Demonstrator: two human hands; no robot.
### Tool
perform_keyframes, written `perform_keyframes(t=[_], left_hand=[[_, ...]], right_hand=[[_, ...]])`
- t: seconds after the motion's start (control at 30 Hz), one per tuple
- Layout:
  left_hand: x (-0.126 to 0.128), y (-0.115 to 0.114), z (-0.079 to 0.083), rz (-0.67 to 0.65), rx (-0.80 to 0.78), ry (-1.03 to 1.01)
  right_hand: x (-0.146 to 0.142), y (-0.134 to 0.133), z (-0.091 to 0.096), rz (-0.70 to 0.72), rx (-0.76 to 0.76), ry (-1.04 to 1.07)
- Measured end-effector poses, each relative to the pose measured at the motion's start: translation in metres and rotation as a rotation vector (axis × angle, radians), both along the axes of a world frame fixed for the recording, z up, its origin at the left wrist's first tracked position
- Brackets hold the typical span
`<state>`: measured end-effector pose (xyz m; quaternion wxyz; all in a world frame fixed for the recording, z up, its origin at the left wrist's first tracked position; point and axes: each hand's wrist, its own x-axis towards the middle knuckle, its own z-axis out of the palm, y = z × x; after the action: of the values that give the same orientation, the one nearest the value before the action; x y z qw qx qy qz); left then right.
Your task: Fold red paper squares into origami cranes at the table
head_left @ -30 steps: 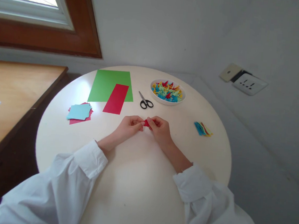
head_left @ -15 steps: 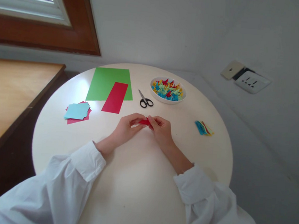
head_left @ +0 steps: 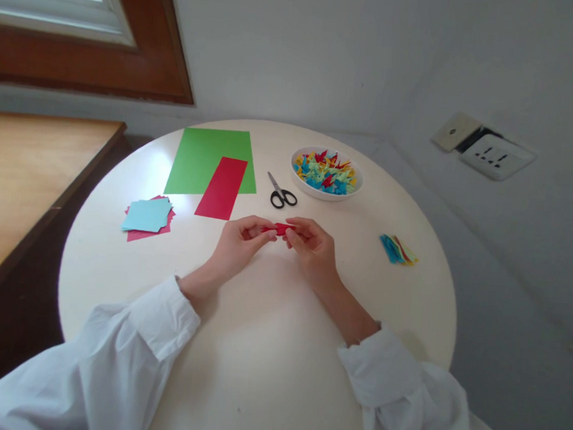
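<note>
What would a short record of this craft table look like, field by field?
Left hand: left hand pinches one end of the small red folded paper
Right hand: right hand pinches its other end
Just beyond the hands: black scissors, red paper strip partly overlapping a green sheet
Far side: white bowl of small coloured folded papers
Left: light blue squares stacked on red ones
Right: small pile of coloured papers
Surface: round white table
</note>
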<state>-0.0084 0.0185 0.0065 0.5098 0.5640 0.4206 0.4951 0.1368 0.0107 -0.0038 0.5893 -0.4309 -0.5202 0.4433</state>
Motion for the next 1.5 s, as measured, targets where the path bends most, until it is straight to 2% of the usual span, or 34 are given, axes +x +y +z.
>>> perform_keyframes(t=[0.33, 0.57, 0.73, 1.03, 1.3, 1.5], left_hand=[[0.000, -0.002, 0.001, 0.020, -0.043, -0.020], [0.001, -0.003, -0.001, 0.029, 0.004, 0.005], [0.002, -0.003, -0.005, 0.029, 0.011, -0.013], [0.002, -0.002, -0.005, 0.060, 0.029, 0.016], [0.003, -0.002, -0.010, 0.014, -0.034, -0.036], [0.004, -0.003, -0.007, 0.059, -0.040, -0.019]], right_hand=[[0.000, -0.003, 0.001, 0.004, 0.000, -0.049], [-0.001, -0.003, 0.002, -0.058, 0.018, -0.130], [-0.002, -0.002, 0.003, -0.047, 0.020, -0.150], [-0.004, -0.003, 0.004, -0.046, 0.011, -0.139], [-0.005, -0.002, 0.001, -0.062, 0.034, -0.116], [-0.008, -0.003, 0.001, -0.056, 0.023, -0.093]])
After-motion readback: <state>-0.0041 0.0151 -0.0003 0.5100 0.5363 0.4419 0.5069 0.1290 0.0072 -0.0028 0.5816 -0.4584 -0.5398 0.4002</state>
